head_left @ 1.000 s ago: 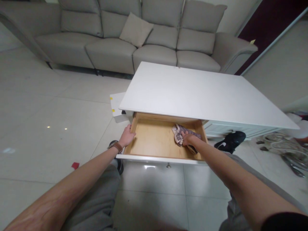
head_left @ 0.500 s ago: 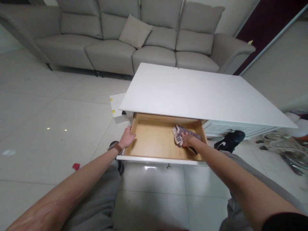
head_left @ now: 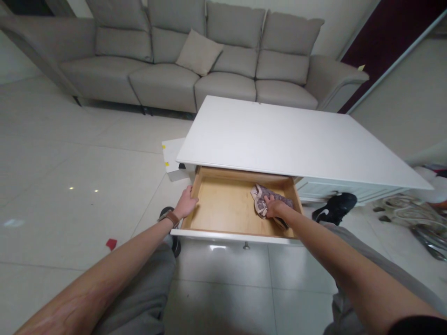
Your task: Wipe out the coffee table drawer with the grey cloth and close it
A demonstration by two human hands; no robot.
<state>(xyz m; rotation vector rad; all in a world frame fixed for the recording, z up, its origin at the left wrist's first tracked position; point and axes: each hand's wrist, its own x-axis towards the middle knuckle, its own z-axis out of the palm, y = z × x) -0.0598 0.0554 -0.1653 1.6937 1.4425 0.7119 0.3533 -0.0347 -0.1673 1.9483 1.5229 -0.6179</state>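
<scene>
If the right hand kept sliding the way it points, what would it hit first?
The right hand is touching the patterned cloth; past that, probably the drawer's back wall, though depth is unclear.

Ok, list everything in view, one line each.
sofa: one, grey-beige, at the back
cushion: one, beige, loose on the sofa
table: one, white, in front of the sofa
drawer: one, wooden inside, pulled open from the table
cloth: one, patterned grey, right part of the drawer
box: one, white, on the floor at the table's left end
shoe: one, black, on the floor right of the drawer
scrap: one, red, floor at left
watch: one, brown strap, left wrist
left hand: one, grip on the drawer's left wall
right hand: one, grip on the cloth
</scene>
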